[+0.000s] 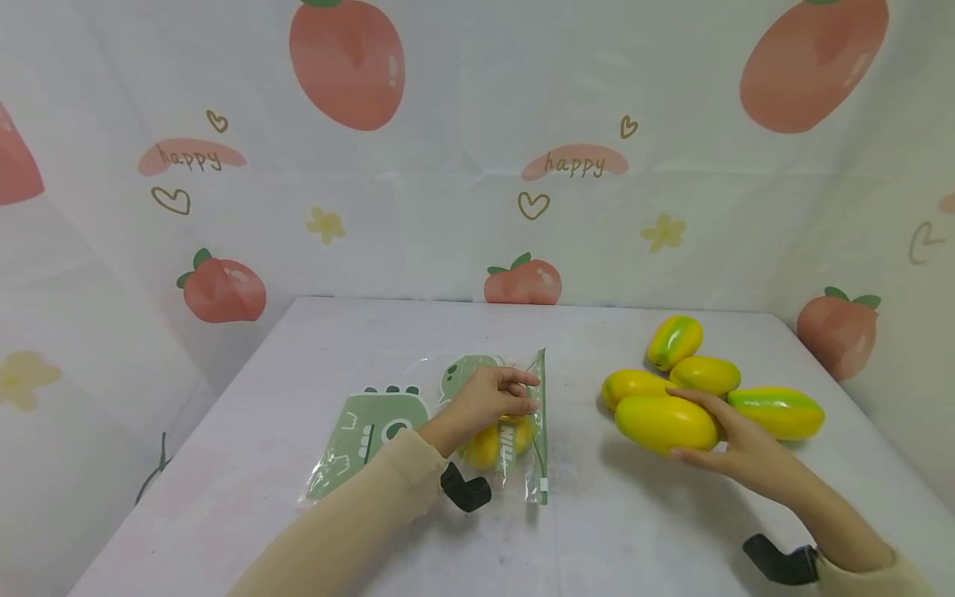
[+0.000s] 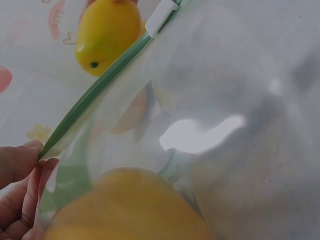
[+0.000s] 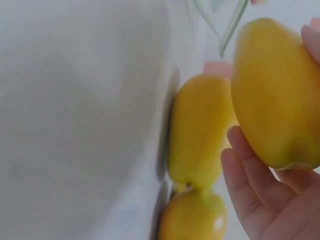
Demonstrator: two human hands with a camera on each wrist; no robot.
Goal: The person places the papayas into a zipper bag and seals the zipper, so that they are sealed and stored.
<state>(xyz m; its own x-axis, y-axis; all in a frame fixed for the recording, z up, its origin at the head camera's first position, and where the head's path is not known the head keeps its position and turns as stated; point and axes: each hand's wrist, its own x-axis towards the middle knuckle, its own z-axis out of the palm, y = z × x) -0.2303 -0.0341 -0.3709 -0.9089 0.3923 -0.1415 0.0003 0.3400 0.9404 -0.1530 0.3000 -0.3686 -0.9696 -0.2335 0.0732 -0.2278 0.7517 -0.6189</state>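
Note:
My left hand (image 1: 485, 398) pinches one end of the green zip edge of a clear zip bag (image 1: 542, 439); the left wrist view shows thumb and fingers (image 2: 17, 165) on that edge. Inside the bag, which has a green cartoon print, lies yellow fruit (image 2: 130, 210). My right hand (image 1: 739, 448) holds a yellow papaya (image 1: 666, 424) above the table, thumb on one side and fingers on the other, as the right wrist view also shows (image 3: 280, 95). Behind it on the table are several more papayas, among them a plain yellow one (image 1: 634, 385).
Green-streaked papayas stand at the back (image 1: 675, 342) and right (image 1: 778, 413), with another papaya (image 1: 705, 376) between. Left of the filled bag lies another clear bag with a green cartoon (image 1: 388, 414). A white zip slider (image 2: 162, 17) sits on the zip. A printed cloth (image 1: 448, 207) hangs behind the white table (image 1: 224, 497).

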